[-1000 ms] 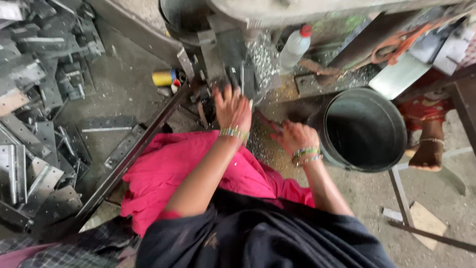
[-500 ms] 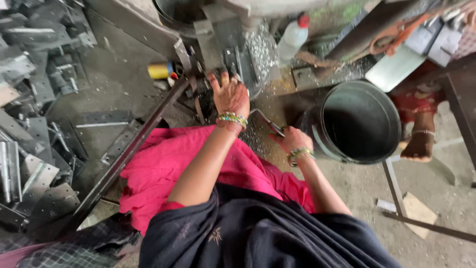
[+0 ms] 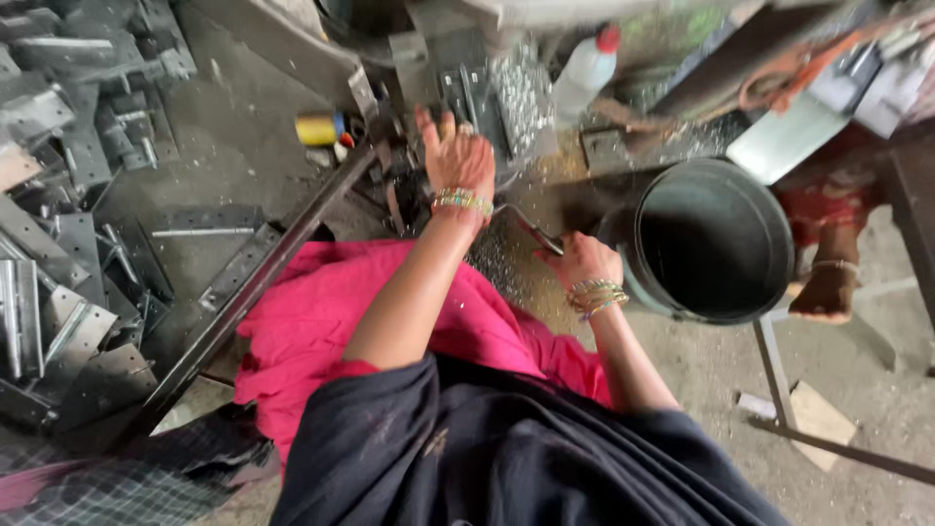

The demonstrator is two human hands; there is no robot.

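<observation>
The left hand (image 3: pixel 458 156) reaches forward to the dark metal fixture (image 3: pixel 467 93) at the far edge of the floor work area, its fingers spread and laid over small upright plates there; whether they pinch a piece I cannot tell, since the palm hides it. The reach looks like steadying or feeding a part into the fixture.

The right hand (image 3: pixel 581 259) is closed around the near end of a thin bent steel rod (image 3: pixel 526 226), a crank-like handle that runs up and left toward the fixture. Held low and close to the body, it gives leverage for a pull. Both wrists carry beaded bangles.

Just right of that hand, touching or nearly so, stands a round dark metal bucket (image 3: pixel 716 244), smooth-walled and deep, its inside in shadow. It sits within easy drop from the fixture.

The concrete floor (image 3: pixel 234 146) is grey, rough and dusted with bright metal chips between the hands. To the left lies a heap of flat punched steel brackets (image 3: pixel 58 292), dull grey with sharp corners. A long dark angle bar (image 3: pixel 263 282) slants across them. A yellow spool (image 3: pixel 318 128) and a white plastic bottle with a red cap (image 3: pixel 587 68) rest near the fixture. Another person's foot (image 3: pixel 823 292) shows beyond the bucket.
</observation>
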